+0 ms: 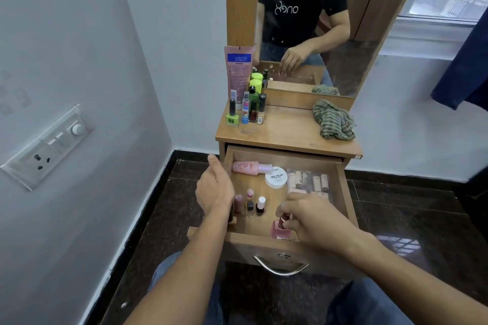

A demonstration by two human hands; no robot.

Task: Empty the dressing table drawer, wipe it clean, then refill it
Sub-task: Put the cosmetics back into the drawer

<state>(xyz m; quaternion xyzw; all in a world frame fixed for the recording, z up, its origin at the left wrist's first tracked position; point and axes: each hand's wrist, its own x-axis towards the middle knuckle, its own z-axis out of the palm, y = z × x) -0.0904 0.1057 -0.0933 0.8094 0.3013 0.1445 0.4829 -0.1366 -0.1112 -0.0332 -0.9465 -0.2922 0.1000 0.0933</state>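
Right hand: pinching pink bottle in open drawer. Left hand: loosely open, holding nothing.

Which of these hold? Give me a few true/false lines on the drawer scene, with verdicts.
1. The drawer is pulled open. True.
2. The right hand pinches the cap of a pink nail polish bottle at the drawer's front. True.
3. The striped cloth lies inside the drawer. False: it lies on the tabletop, towards its right side.
4. The white tub stands on the tabletop. False: it sits in the drawer, near the back.
5. The pink spray bottle lies on its side at the drawer's back. True.
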